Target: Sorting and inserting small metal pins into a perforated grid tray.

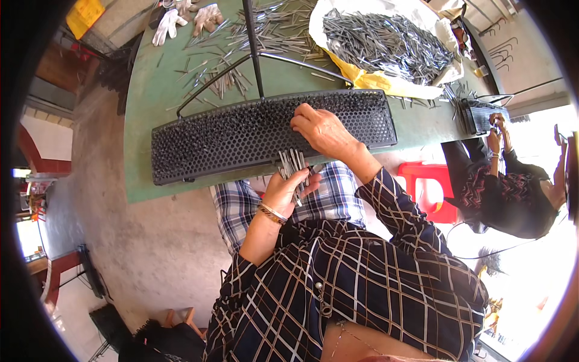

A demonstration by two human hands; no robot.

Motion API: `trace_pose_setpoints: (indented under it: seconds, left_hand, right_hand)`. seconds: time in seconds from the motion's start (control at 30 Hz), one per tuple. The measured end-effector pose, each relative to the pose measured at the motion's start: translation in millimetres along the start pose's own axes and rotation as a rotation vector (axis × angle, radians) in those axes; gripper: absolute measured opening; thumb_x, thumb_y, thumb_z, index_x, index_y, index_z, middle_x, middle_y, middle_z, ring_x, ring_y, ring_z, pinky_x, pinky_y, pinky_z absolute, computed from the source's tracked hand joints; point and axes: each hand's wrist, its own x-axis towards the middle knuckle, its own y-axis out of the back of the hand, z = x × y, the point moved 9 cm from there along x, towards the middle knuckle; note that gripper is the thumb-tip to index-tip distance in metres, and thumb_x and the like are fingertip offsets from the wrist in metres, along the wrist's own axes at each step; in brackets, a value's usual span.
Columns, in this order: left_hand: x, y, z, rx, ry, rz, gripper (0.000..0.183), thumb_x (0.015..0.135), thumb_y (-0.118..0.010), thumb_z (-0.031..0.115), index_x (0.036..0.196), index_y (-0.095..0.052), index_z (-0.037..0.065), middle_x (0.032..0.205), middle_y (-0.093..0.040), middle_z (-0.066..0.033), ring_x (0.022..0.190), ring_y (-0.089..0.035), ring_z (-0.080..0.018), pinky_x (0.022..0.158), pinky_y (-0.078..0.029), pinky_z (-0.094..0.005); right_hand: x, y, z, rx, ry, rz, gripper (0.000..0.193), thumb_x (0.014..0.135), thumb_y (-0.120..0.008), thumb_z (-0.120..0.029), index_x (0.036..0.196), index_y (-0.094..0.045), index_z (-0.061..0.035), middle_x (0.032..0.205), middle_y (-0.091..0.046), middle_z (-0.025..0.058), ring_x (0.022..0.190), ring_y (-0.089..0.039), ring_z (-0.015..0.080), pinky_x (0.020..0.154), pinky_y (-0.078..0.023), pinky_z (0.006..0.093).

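Observation:
A long black perforated rack (208, 154) lies along the near edge of the green table. Its far holes are filled with small dark upright pieces, while rows of bare holes show along the near side. Below its near edge, my left hand (283, 192) grips a bundle of thin metal strips (292, 160), whose ends fan out above the thumb. My right hand (325, 134) is over the right half of the rack, its fingers curled together in a pinch at the filled rows. The fingertips are turned away, so whatever they hold is hidden.
Beyond the rack, a white sack (386, 45) with a yellow edge holds a heap of metal strips. More loose strips (277, 30) are scattered over the green table (142, 120). Work gloves (169, 25) lie far left. A black metal stand (256, 66) rises behind the rack. At right, a co-worker (506, 187) handles another rack near a red stool (425, 187).

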Motion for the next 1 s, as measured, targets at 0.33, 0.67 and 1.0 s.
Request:
trace_pose_setpoints:
  seconds: [0.33, 0.67, 1.0]
  left_hand:
    - [10, -8, -1, 0.044, -0.012, 0.015, 0.02, 0.087, -0.057, 0.01, 0.103, -0.056, 0.0, 0.094, -0.062, -0.0099, 0.084, -0.064, -0.0208, 0.071, -0.055, -0.0314]
    - [7, -5, -2, 0.058, -0.008, 0.019, 0.024, 0.085, -0.06, 0.011, 0.106, -0.057, -0.001, 0.096, -0.06, -0.008, 0.087, -0.063, -0.0197, 0.074, -0.055, -0.0319]
    - [6, -7, -2, 0.006, 0.006, 0.012, 0.02, 0.086, -0.059, 0.011, 0.103, -0.056, 0.0, 0.094, -0.06, -0.0088, 0.086, -0.063, -0.0206, 0.072, -0.056, -0.0345]
  right_hand:
    - [-22, 12, 60, 0.831, -0.655, 0.394, 0.018, 0.091, -0.056, -0.015, 0.098, -0.056, 0.0014, 0.064, -0.052, -0.0014, 0.057, -0.048, 0.0043, 0.052, -0.039, 0.0187]
    - [-37, 4, 57, 0.586, -0.675, 0.503, 0.014, 0.089, -0.057, -0.011, 0.098, -0.055, 0.0002, 0.061, -0.053, -0.0012, 0.052, -0.046, 0.0035, 0.046, -0.038, 0.0198]
    - [-30, 23, 34, 0.257, -0.545, 0.487, 0.012, 0.082, -0.062, -0.006, 0.092, -0.058, -0.002, 0.084, -0.056, 0.0071, 0.055, -0.053, 0.0118, 0.048, -0.041, 0.0249]
